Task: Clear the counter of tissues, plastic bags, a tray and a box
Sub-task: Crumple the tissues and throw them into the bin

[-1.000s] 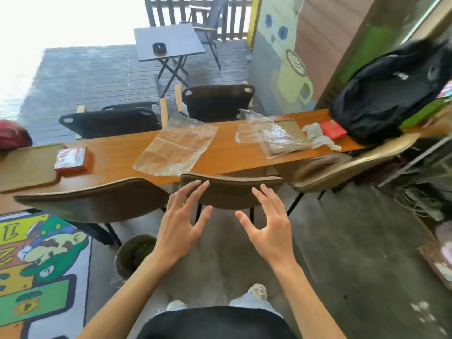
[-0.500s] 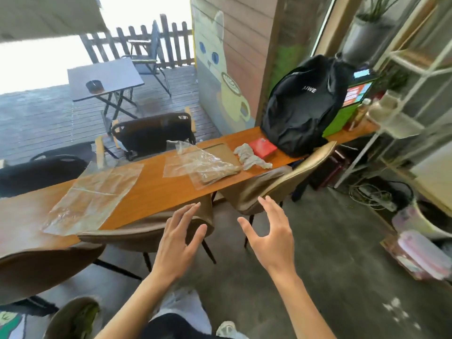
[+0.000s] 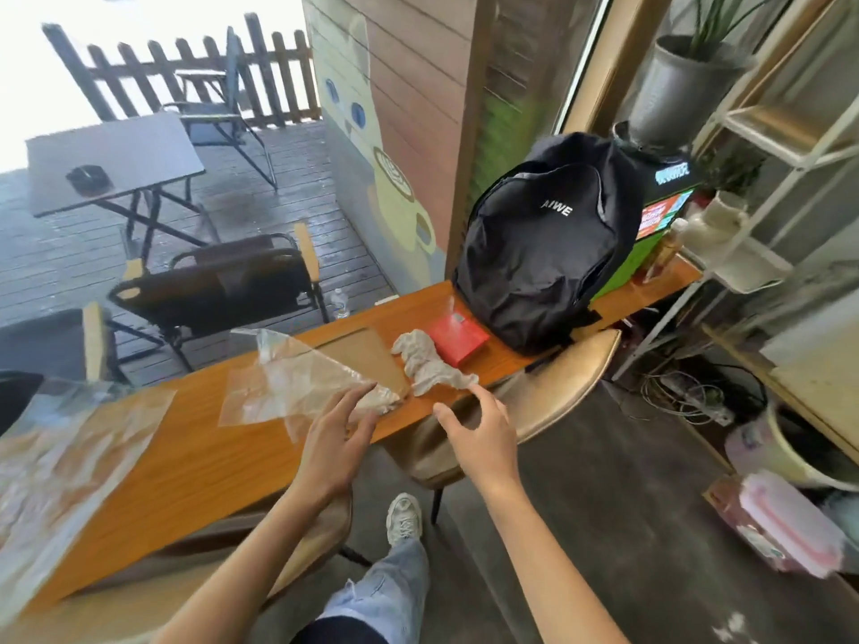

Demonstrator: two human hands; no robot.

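Observation:
On the long orange wooden counter [image 3: 223,462] lie a crumpled white tissue [image 3: 427,362], a red box [image 3: 458,337], a flat brown tray [image 3: 367,360] and a clear plastic bag [image 3: 288,385] with more tissue inside. A second clear bag [image 3: 69,453] lies at the left. My left hand [image 3: 337,436] hovers open over the near end of the first bag. With spread fingers, my right hand [image 3: 479,432] reaches over the counter's front edge, its fingertips close to the tissue. Neither hand holds anything.
A black backpack [image 3: 544,244] stands on the counter right of the red box. Tan chairs [image 3: 558,383] are tucked under the front edge. A white shelf unit [image 3: 767,188], cables and plastic containers [image 3: 781,522] crowd the floor at right. Dark chairs [image 3: 223,281] stand beyond the counter.
I have stepped closer and turned right. Both hands have moved forward from over the chairs to the counter's edge, near the bag and the tissue.

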